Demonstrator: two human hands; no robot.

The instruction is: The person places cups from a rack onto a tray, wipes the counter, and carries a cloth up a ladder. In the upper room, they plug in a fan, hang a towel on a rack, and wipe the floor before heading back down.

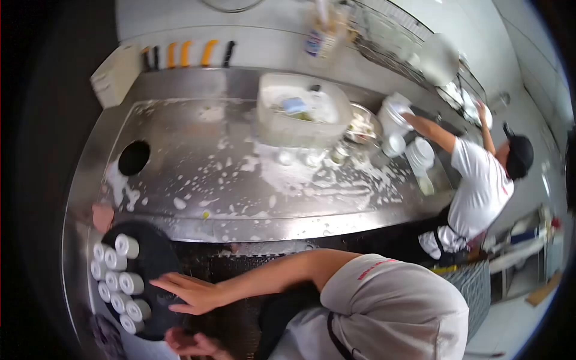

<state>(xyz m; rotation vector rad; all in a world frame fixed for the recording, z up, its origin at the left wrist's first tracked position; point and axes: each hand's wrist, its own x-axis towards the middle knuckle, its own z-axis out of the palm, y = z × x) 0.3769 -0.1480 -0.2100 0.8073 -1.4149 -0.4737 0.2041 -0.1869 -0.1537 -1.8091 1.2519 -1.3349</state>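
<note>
Near the left edge, a dark round tray (159, 252) carries several white cylinders with round openings (126, 246), grouped on its left side. My right hand (195, 294) is over the tray's right edge, fingers spread and pointing left, holding nothing; whether it touches the tray is unclear. Below it, at the bottom, my left hand (195, 345) is slightly blurred, open and empty, close to the tray's lower right edge. A blurred skin-coloured shape (103, 217) shows at the tray's upper left; I cannot make out what it is.
Foam spots the metal counter (234, 210), which has a round hole (134, 158). On it stand a soapy tub (303, 135), a bowl (363, 123) and white containers (420, 155). Knives (185, 54) line the wall. A co-worker (480, 174) reaches toward a rack at right.
</note>
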